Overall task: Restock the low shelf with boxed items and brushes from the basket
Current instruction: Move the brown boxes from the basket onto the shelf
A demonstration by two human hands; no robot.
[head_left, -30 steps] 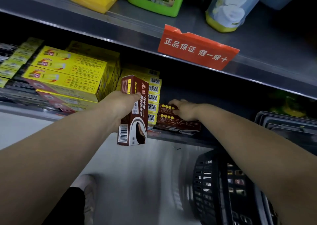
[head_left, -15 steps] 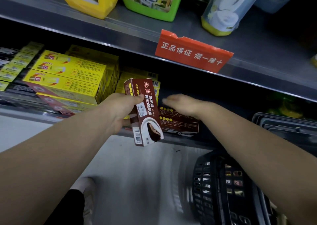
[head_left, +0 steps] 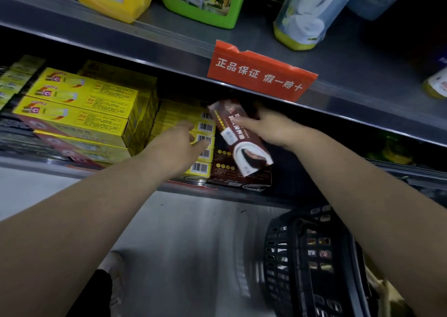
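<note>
A brown box [head_left: 238, 137] with a shoe picture hangs tilted above the low shelf [head_left: 232, 194], held by my right hand [head_left: 264, 129] with fingers across its top face. Under it, more brown boxes [head_left: 238, 176] lie flat on the shelf. My left hand [head_left: 180, 142] reaches out with straight fingers just left of the held box, in front of a stack of yellow boxes with barcodes [head_left: 204, 142]. It holds nothing. The black basket [head_left: 312, 258] stands on the floor at lower right, with small packs inside.
Large yellow boxes [head_left: 79, 108] are stacked on the left of the low shelf. The upper shelf [head_left: 169, 40] carries a red sign [head_left: 260, 74], yellow and green jugs and a clear bottle. A shoe [head_left: 113, 263] shows on the grey floor.
The brown box has passed from my left hand to my right hand and moved right over the flat brown boxes. My left hand has let go and opened.
</note>
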